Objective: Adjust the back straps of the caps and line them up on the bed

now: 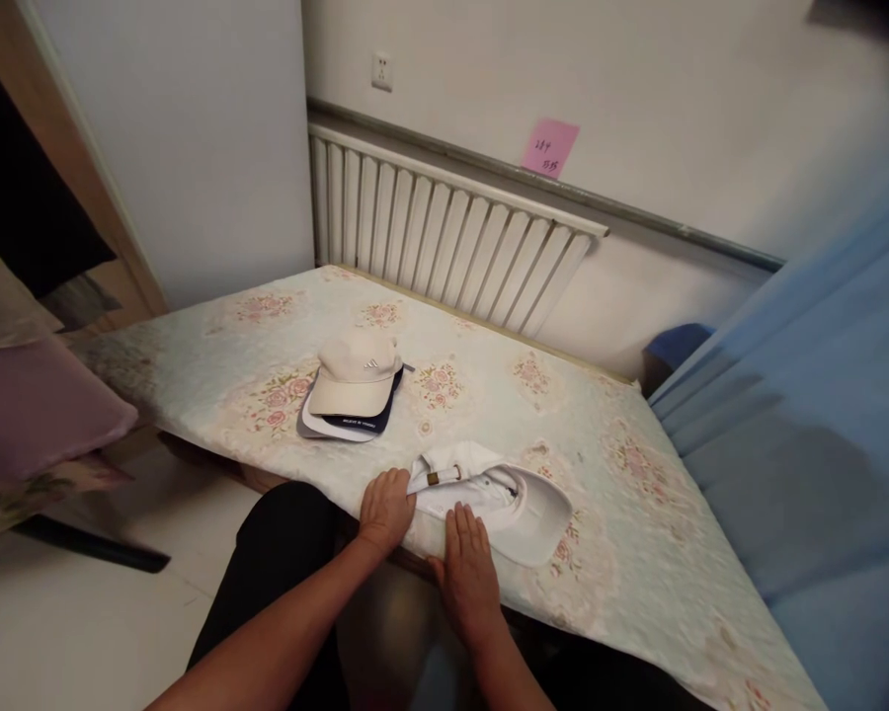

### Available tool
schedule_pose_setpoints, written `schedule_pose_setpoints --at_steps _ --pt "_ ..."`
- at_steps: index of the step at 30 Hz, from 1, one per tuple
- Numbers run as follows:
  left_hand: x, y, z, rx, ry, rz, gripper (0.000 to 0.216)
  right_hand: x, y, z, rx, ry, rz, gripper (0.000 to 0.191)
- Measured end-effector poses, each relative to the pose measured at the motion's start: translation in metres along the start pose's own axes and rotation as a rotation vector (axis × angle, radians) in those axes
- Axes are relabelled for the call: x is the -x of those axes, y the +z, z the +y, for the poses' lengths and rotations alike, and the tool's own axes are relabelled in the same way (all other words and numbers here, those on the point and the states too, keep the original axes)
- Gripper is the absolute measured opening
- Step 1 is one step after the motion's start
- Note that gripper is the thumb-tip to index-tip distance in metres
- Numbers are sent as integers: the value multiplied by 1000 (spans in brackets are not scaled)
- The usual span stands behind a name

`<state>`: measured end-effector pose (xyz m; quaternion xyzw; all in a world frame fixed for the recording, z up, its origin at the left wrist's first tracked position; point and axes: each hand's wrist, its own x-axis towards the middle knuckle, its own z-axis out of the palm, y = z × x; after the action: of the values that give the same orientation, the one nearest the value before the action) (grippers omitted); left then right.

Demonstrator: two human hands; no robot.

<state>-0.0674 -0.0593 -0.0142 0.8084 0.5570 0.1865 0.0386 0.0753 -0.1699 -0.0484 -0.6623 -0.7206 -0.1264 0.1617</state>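
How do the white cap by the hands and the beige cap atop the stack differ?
The white cap shows its inside and strap; the beige cap sits crown up. The left hand and right hand touch the white cap; the beige cap rests untouched on other caps. Both are pale and brimmed.

A pink note (550,147) on the wall (659,99) above the radiator (444,229) carries two short handwritten lines (the upper seems to begin with a 2; the rest is unclear). The cream cap (352,380) bears a small slanted-bar logo (371,364). White lettering on the dark brim (366,422) beneath it is too small to read.
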Motion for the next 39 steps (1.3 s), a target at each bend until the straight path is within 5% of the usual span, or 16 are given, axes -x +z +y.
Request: schedule_pose_setpoints --at_steps 22,28,33,37,39 --pt "-7 3 -3 87 10 1 9 -29 9 -19 -34 -17 -61 76" --pt "-16 12 -6 264 -25 -19 29 -31 9 -21 -43 0 -67 81" --pt "-19 19 0 391 -12 98 46 -32 9 -21 -44 6 -64 82" --pt "-4 5 7 508 50 280 47 -31 14 -21 -38 -15 -38 74" --pt "9 -6 11 614 97 269 38 -29 20 -19 -18 -28 17 67"
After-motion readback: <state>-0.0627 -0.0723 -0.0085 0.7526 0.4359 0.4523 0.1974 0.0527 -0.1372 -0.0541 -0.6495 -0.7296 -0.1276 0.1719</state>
